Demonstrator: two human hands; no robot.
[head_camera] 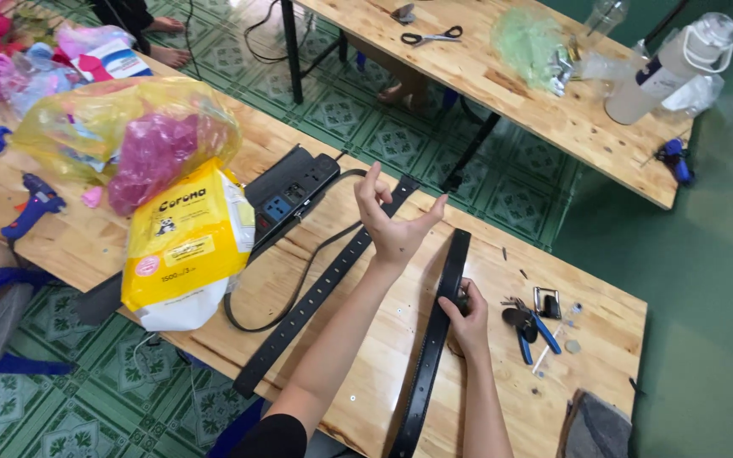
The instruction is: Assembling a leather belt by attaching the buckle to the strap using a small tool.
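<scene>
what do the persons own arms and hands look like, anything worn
Both forearms are bare, and so are the left hand and right hand: no gloves, watch or rings show. A dark short sleeve shows at the left upper arm; the right upper arm is out of frame.

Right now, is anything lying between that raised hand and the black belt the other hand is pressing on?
Nothing visible. The left hand is lifted open above the table, and only bare wood lies between it and the belt under the right hand. A second belt lies to the other side of the left arm, not between.
</scene>
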